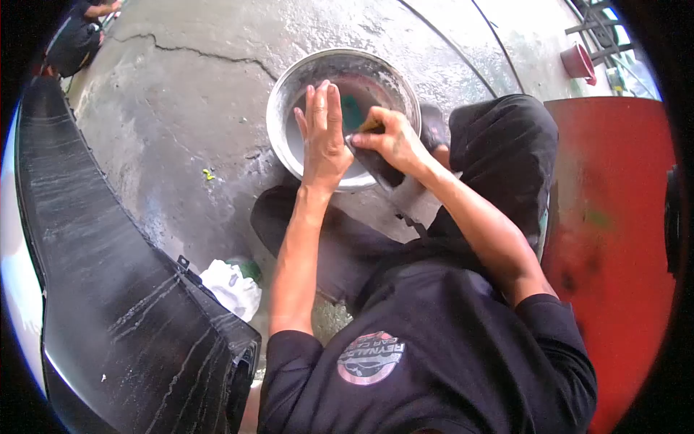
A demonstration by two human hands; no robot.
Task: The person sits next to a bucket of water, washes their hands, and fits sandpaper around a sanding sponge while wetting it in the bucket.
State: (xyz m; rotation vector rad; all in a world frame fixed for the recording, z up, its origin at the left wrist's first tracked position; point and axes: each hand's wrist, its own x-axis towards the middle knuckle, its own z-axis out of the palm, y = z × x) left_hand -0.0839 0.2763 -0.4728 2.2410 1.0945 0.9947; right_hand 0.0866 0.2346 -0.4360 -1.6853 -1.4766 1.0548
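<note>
My left hand [323, 141] is over the metal basin [284, 148], its fingers stretched out and slightly apart. Just to its right, my right hand [390, 141] is closed in a pinch on a dark, thin sheet [377, 168] that looks like sandpaper. The sheet hangs from my fingers past the basin's rim, close to the edge of my left palm. Inside the basin, cloudy water and a green thing [352, 112] show partly behind my hands.
A wet black car panel [108, 239] stands on my left, with a white cloth [231, 288] beside it. To my right is a large red surface [607, 253]. Hoses [463, 54] and a red pail [576, 61] lie beyond. Another person [76, 36] is at the upper left.
</note>
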